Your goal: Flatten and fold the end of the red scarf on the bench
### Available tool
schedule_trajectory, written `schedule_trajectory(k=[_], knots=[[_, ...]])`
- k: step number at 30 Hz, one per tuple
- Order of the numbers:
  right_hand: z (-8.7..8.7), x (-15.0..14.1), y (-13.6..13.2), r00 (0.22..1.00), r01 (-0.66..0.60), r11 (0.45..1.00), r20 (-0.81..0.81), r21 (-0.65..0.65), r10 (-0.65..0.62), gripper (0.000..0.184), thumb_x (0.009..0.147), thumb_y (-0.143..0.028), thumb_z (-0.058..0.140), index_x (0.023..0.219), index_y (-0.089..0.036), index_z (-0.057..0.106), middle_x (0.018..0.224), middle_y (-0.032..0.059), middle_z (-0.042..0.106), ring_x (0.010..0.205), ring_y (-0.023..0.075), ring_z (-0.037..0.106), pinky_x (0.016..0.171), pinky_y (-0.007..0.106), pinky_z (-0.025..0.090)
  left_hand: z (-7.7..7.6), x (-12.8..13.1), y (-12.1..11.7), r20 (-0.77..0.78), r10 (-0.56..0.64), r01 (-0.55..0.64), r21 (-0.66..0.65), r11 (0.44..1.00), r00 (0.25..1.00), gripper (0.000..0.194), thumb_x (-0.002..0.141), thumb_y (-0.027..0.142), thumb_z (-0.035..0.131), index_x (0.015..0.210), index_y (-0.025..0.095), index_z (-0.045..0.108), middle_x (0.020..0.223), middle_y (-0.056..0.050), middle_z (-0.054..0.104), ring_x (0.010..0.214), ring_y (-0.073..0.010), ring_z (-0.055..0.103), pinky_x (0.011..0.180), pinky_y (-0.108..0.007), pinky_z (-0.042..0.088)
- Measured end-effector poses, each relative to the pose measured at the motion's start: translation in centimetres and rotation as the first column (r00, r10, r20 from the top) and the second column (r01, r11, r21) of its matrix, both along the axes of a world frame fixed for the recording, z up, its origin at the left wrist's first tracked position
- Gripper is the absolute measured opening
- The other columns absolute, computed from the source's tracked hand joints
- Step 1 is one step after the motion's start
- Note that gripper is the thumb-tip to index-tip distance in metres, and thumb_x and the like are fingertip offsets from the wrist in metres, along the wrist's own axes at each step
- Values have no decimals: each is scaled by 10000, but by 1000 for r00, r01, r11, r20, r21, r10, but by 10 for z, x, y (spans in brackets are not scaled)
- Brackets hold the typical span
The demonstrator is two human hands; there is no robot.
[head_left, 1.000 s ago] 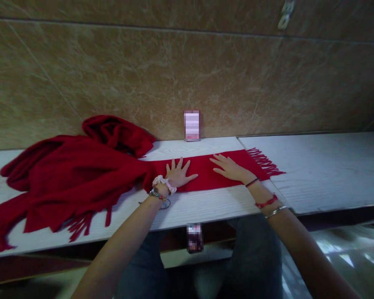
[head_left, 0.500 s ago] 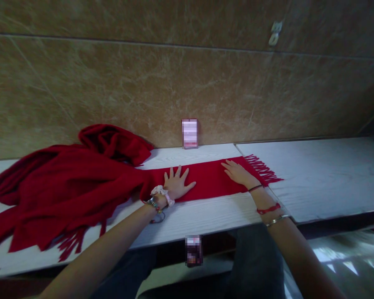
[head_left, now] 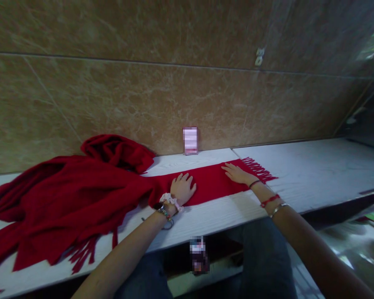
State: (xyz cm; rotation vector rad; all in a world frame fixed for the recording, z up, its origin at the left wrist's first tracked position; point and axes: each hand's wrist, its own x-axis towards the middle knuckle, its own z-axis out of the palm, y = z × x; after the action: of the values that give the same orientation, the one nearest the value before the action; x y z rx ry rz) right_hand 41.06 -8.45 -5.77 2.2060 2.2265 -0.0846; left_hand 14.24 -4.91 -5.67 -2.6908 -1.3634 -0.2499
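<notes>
A red fringed scarf (head_left: 208, 182) lies partly spread as a flat strip on the white wooden surface. Its left part is bunched into a loose heap (head_left: 71, 199), with a rumpled fold at the wall and tassels hanging toward the front edge. My left hand (head_left: 183, 189) rests on the strip beside the heap, fingers slightly bent and apart, palm down. Near the fringed right end, my right hand (head_left: 238, 173) lies flat on the cloth with its fingers stretched out. Neither hand grips the fabric.
A brown marbled tile wall (head_left: 162, 99) rises behind the white tabletop (head_left: 302, 174). Against it stands a small blurred rectangular card or screen (head_left: 190, 141). A white fixture (head_left: 259, 57) is on the wall. Another blurred object (head_left: 199, 255) shows below the front edge, between my legs.
My left hand has slid slightly right along the scarf, and its spread fingers have drawn closer together. The right hand stays on the fringed end. The view has tilted up a little.
</notes>
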Motion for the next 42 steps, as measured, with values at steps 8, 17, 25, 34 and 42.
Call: schedule_trajectory(k=[8,17,25,34,42], knots=[[22,-58,-12,983,-157,984,-83,84,164,510,906,-283,367,1370,-71,362,1433,163,343,1344,248,270,1081,406,277,8,-14,-18,-113,-94,89,-50,995,989,495,915,443,335,1310,170,455,1371,-127,435,1258,-286,390,1004,-451,339],[-5,-107,-39,940,-302,941,-117,150,320,520,917,-406,338,1382,-175,356,1459,114,308,1342,308,253,1049,569,234,22,-21,-42,-249,-93,-10,-386,923,964,663,880,551,334,1429,193,229,1500,-144,137,1367,-344,114,1059,-544,200],[-6,-69,-48,911,-321,896,-158,307,380,443,875,-284,468,1289,-127,488,1376,136,441,1295,242,361,1070,425,300,48,-6,-58,-377,-129,66,-176,982,917,346,826,194,490,1162,138,552,1196,-167,532,1072,-280,548,820,-399,492],[0,-93,-58,792,-524,759,-107,387,601,322,796,-210,590,1111,-151,617,1081,111,644,1007,196,576,909,371,451,35,-11,-64,-331,-98,70,-95,993,939,324,813,42,375,1067,154,543,1044,-109,588,947,-221,596,746,-337,508],[-5,-101,-51,896,-370,851,-100,372,433,201,833,-112,497,953,-149,655,920,73,660,872,171,590,808,288,467,30,-13,-56,-234,-63,49,-67,997,970,214,849,204,426,1004,162,567,983,-87,580,892,-209,597,744,-325,497]])
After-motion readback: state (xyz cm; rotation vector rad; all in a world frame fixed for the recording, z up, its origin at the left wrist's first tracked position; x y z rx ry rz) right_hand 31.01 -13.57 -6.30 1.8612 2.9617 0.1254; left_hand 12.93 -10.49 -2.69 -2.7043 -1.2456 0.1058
